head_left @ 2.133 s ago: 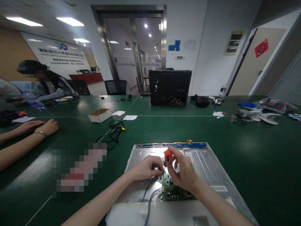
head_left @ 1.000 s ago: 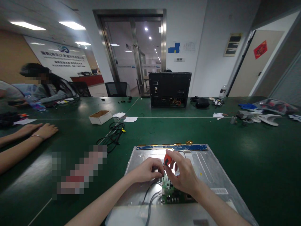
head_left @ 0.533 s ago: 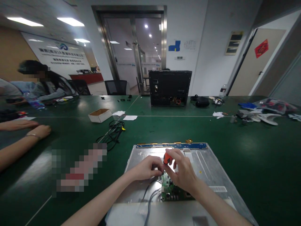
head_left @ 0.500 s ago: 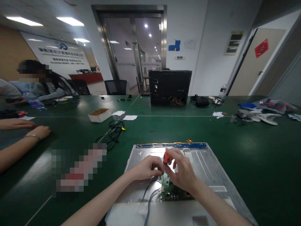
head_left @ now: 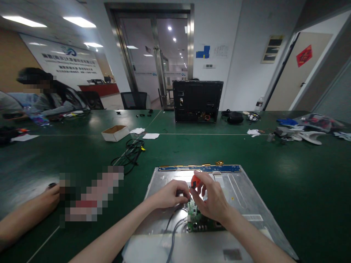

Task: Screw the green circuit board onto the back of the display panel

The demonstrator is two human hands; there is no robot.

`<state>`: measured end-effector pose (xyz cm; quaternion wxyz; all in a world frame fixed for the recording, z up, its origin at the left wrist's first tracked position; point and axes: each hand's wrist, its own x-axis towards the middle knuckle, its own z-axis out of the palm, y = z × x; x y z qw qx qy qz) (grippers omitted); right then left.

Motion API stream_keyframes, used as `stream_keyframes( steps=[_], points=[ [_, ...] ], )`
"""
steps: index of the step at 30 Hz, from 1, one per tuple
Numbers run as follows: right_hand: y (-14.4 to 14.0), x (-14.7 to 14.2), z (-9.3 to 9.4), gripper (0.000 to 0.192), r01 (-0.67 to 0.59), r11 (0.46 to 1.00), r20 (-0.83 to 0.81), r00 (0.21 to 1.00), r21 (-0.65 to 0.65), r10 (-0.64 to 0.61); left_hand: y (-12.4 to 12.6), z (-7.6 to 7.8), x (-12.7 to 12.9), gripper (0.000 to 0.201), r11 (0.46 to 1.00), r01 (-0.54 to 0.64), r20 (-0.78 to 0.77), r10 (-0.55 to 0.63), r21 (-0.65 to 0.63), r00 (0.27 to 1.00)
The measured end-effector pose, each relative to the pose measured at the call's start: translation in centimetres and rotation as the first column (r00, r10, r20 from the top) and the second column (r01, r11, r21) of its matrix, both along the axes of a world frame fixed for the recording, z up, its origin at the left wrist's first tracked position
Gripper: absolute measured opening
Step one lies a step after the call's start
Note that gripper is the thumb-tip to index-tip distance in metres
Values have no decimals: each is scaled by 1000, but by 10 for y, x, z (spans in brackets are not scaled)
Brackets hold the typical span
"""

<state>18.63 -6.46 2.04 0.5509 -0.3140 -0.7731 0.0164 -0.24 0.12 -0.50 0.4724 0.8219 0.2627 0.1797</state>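
A screwdriver with a short orange and black handle (head_left: pixel 195 181) stands nearly upright above a green circuit board (head_left: pixel 197 223). My right hand (head_left: pixel 213 200) is closed round that handle with thumb and fingers. My left hand (head_left: pixel 172 194) is pinched at the board's upper left corner, close to the screwdriver's tip; whatever lies between its fingertips is too small to make out. The board rests on the silver metal back of a display panel (head_left: pixel 241 193), partly hidden under my right hand. Grey cables (head_left: pixel 173 241) run from the board's left side toward me.
A blue circuit strip (head_left: pixel 227 168) lines the panel's far edge. Black cables (head_left: pixel 128 155), an open cardboard box (head_left: pixel 115 134) and paper lie to the left. A black monitor housing (head_left: pixel 197 100) stands farther back. Another person's hand (head_left: pixel 52 195) rests at the left.
My hands stay at the same corner of the board, the screwdriver slightly turned. At the left, one of the other person's hands has left view and the other has moved nearer to me.
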Motion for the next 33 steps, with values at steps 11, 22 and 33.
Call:
stream_keyframes(
  steps=[11,22,33],
  points=[
    [4,3,-3,48,-12,1000,39,999,-9,12,2,0,0,4,999,6,5,-6,32,1000],
    [2,3,-3,53,-30,999,20,999,-23,30,0,3,0,7,998,13,-18,-11,66,1000],
    [4,2,-3,43,-14,1000,42,999,15,14,-1,5,0,8,999,-2,33,0,46,999]
  ],
)
